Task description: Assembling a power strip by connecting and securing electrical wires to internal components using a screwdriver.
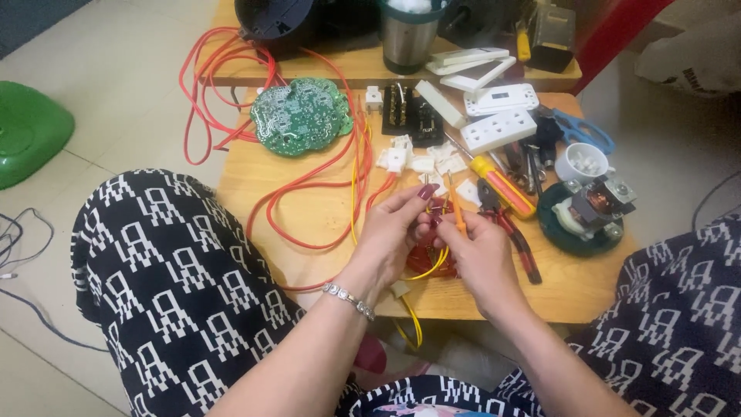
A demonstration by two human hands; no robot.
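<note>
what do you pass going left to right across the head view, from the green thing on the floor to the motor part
green plastic object on the floor → loops of orange wire → green circuit board → left hand → right hand → yellow-handled screwdriver → small motor on its dark round base

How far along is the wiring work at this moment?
Done, by the look of it: white connector pieces lie loose beside the green circuit board. In hand: the left hand and right hand pinch red and yellow wires together, an orange tool in the right. Left: the red-handled pliers and yellow screwdriver lie untouched, and no finished joint shows.
</note>
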